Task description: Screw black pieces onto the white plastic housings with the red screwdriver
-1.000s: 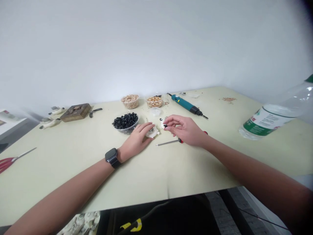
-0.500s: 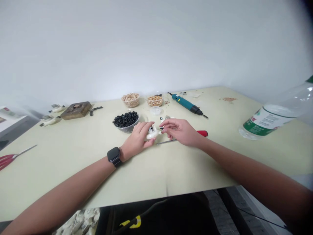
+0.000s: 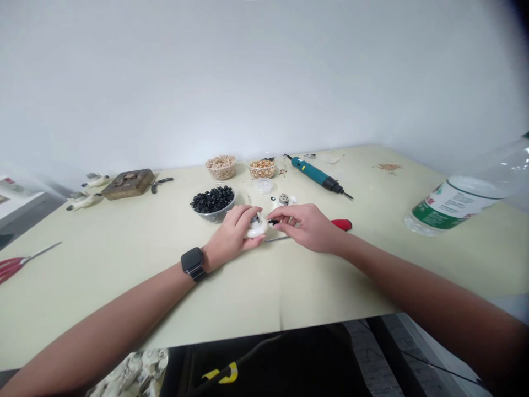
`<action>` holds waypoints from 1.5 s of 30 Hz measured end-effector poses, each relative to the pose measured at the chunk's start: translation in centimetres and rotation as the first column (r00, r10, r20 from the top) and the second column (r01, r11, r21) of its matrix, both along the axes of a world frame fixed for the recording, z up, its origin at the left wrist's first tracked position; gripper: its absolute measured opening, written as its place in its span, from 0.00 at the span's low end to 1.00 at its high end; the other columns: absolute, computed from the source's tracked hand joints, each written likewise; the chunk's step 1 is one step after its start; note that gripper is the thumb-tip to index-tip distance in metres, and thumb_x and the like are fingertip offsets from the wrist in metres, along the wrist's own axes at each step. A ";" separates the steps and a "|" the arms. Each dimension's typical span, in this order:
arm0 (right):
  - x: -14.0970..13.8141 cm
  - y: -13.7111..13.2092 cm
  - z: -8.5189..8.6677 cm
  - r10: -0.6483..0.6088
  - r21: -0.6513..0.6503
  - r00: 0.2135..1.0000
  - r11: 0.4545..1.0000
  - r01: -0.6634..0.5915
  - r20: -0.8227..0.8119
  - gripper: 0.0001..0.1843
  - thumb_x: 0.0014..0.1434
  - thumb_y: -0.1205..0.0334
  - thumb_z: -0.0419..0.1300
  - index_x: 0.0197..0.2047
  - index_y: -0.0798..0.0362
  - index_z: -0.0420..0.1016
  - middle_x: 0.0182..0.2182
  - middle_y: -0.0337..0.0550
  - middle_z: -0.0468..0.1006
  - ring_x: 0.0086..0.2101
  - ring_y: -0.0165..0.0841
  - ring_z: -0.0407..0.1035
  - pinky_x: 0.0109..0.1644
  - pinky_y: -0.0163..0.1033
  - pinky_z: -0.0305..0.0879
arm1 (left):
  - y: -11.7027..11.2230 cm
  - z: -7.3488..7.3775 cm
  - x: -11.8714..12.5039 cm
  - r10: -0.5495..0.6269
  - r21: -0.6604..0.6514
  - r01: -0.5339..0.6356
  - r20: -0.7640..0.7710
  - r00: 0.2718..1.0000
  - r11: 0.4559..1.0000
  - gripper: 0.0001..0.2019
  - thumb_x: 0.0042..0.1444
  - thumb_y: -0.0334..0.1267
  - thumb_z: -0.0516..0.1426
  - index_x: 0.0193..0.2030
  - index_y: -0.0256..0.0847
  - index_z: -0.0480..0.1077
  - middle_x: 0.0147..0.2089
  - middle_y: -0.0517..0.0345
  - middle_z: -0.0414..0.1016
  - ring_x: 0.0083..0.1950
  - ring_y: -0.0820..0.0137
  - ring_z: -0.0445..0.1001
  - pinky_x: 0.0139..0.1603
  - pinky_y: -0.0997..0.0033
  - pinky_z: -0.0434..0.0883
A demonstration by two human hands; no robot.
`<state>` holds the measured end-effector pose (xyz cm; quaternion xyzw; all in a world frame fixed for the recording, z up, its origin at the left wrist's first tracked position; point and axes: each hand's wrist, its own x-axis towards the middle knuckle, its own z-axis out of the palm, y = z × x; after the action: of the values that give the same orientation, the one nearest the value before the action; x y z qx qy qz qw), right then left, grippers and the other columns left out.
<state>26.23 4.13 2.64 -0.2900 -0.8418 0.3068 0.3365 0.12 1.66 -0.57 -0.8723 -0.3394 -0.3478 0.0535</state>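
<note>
My left hand (image 3: 232,230), with a black watch on the wrist, is closed round a small white plastic part (image 3: 257,229) low over the table. The fingers of my right hand (image 3: 309,227) pinch a small black piece (image 3: 273,222) against the right end of that part. Under my right hand lies a screwdriver (image 3: 341,225) with a red handle, its shaft partly covered. Behind the right fingers sits another white part (image 3: 283,199) with a metal piece on it. Close to my left hand is a clear bowl of black pieces (image 3: 212,199).
Two tubs of small fittings (image 3: 221,166) stand by the wall, with a clear lid (image 3: 263,185) in front. A teal power screwdriver (image 3: 316,175) lies behind my right hand. A large bottle (image 3: 450,207) is at right; a wooden block (image 3: 129,184) and red-handled tool (image 3: 12,268) are left.
My right fingers have shifted slightly and the black piece shows more clearly at the end of the white part. The left hand stays in nearly the same place.
</note>
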 end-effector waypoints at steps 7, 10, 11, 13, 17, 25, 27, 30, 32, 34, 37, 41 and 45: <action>-0.2 -0.2 -0.7 0.009 0.368 0.999 0.930 0.009 -0.047 0.06 0.69 0.65 0.64 0.48 0.50 0.82 0.35 0.41 0.84 0.32 0.35 0.75 0.41 0.42 0.73 | -0.3 0.2 0.2 -0.005 -0.152 0.017 0.074 0.997 0.988 0.26 0.71 0.55 0.59 0.67 0.42 0.66 0.56 0.44 0.76 0.55 0.56 0.77 0.56 0.55 0.77; -0.5 -0.4 -1.1 0.002 0.514 0.997 0.857 0.041 -0.083 0.10 0.70 0.71 0.58 0.48 0.51 0.79 0.38 0.44 0.84 0.35 0.36 0.77 0.42 0.42 0.74 | -0.4 0.3 0.2 -0.012 -0.176 0.029 0.101 0.995 0.984 0.28 0.69 0.57 0.61 0.66 0.41 0.67 0.55 0.44 0.77 0.52 0.57 0.77 0.53 0.58 0.77; -0.6 -0.4 -1.1 0.006 0.554 0.996 0.832 0.041 -0.084 0.12 0.70 0.73 0.56 0.49 0.52 0.79 0.38 0.45 0.84 0.36 0.37 0.77 0.42 0.42 0.74 | -0.4 0.3 0.2 -0.011 -0.179 0.030 0.106 0.994 0.983 0.28 0.68 0.58 0.62 0.65 0.41 0.67 0.54 0.44 0.77 0.52 0.57 0.77 0.52 0.58 0.77; -0.8 -0.5 -1.2 0.009 0.619 0.998 0.785 0.033 -0.065 0.14 0.69 0.76 0.54 0.49 0.53 0.77 0.38 0.46 0.83 0.37 0.37 0.78 0.40 0.42 0.75 | -0.4 0.3 0.3 -0.004 -0.179 0.024 0.111 0.994 0.983 0.29 0.67 0.58 0.64 0.64 0.42 0.67 0.54 0.45 0.77 0.51 0.58 0.77 0.51 0.59 0.77; -0.8 -0.7 -1.1 -0.009 0.698 1.000 0.716 0.025 -0.027 0.16 0.68 0.79 0.51 0.49 0.54 0.75 0.36 0.47 0.81 0.37 0.38 0.76 0.39 0.42 0.75 | -0.6 0.3 0.5 0.009 -0.165 0.012 0.125 0.992 0.986 0.26 0.66 0.54 0.65 0.62 0.41 0.67 0.52 0.46 0.77 0.49 0.60 0.78 0.49 0.61 0.77; -1.5 -1.8 -0.9 -0.042 0.799 0.997 0.601 -0.021 0.058 0.17 0.68 0.80 0.50 0.50 0.55 0.74 0.35 0.48 0.79 0.37 0.40 0.73 0.40 0.44 0.72 | -1.2 0.7 1.2 -0.029 -0.126 0.048 0.146 0.989 0.991 0.19 0.66 0.43 0.65 0.58 0.42 0.66 0.48 0.51 0.77 0.46 0.64 0.77 0.46 0.64 0.76; -1.7 -1.8 -1.0 -0.058 0.812 0.996 0.583 -0.027 0.075 0.17 0.67 0.80 0.50 0.49 0.56 0.74 0.35 0.48 0.78 0.36 0.40 0.72 0.40 0.44 0.72 | -1.2 0.8 1.2 -0.038 -0.131 0.058 0.144 0.989 0.990 0.18 0.67 0.42 0.64 0.58 0.42 0.66 0.50 0.50 0.77 0.48 0.63 0.77 0.47 0.63 0.76; -1.9 -1.6 -1.2 -0.073 0.785 0.994 0.619 -0.014 0.075 0.17 0.66 0.80 0.50 0.48 0.55 0.74 0.36 0.48 0.79 0.37 0.40 0.73 0.41 0.44 0.73 | -1.2 0.8 1.3 -0.029 -0.165 0.053 0.144 0.989 0.985 0.19 0.68 0.43 0.63 0.61 0.42 0.65 0.55 0.46 0.76 0.51 0.61 0.77 0.48 0.60 0.77; -2.0 -1.3 -1.5 -0.065 0.728 0.997 0.685 0.016 0.038 0.16 0.66 0.79 0.51 0.49 0.54 0.74 0.38 0.49 0.80 0.38 0.40 0.75 0.41 0.44 0.73 | -1.2 0.8 1.4 -0.014 -0.199 0.042 0.142 0.990 0.979 0.21 0.69 0.44 0.63 0.63 0.42 0.65 0.58 0.44 0.75 0.53 0.60 0.77 0.50 0.59 0.78; -2.0 -1.0 -1.8 -0.052 0.663 0.999 0.747 0.044 -0.007 0.15 0.66 0.78 0.52 0.49 0.54 0.74 0.39 0.49 0.81 0.39 0.40 0.76 0.43 0.44 0.74 | -1.2 0.9 1.6 0.000 -0.223 0.032 0.141 0.990 0.974 0.21 0.69 0.45 0.62 0.64 0.42 0.65 0.58 0.44 0.75 0.54 0.60 0.77 0.53 0.58 0.79; -2.1 -0.7 -2.1 -0.047 0.602 0.998 0.796 0.059 -0.037 0.14 0.65 0.77 0.53 0.48 0.54 0.74 0.40 0.50 0.81 0.40 0.41 0.76 0.45 0.45 0.75 | -1.2 0.8 1.7 -0.009 -0.209 0.033 0.118 0.993 0.977 0.21 0.71 0.45 0.61 0.65 0.42 0.64 0.60 0.44 0.74 0.59 0.59 0.77 0.59 0.56 0.78; -2.3 -0.6 -2.1 -0.053 0.581 0.998 0.811 0.068 -0.043 0.13 0.65 0.77 0.54 0.46 0.54 0.74 0.38 0.49 0.81 0.38 0.40 0.75 0.43 0.44 0.73 | -1.1 0.2 1.4 0.005 -0.041 -0.003 0.034 0.999 0.999 0.23 0.72 0.44 0.60 0.68 0.43 0.61 0.66 0.38 0.69 0.66 0.53 0.72 0.64 0.47 0.76; -2.3 -0.6 -2.0 -0.057 0.541 0.997 0.838 0.072 -0.044 0.15 0.61 0.78 0.53 0.45 0.52 0.73 0.37 0.47 0.80 0.37 0.39 0.74 0.43 0.43 0.71 | -1.2 -0.1 1.2 0.038 0.144 -0.034 -0.025 0.999 0.989 0.17 0.70 0.41 0.62 0.62 0.48 0.69 0.65 0.42 0.68 0.67 0.52 0.71 0.66 0.43 0.75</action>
<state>23.94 3.54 0.60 -0.2071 -0.8794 0.0485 0.4260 1.27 0.45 -0.69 -0.8647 -0.3285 -0.3582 0.1271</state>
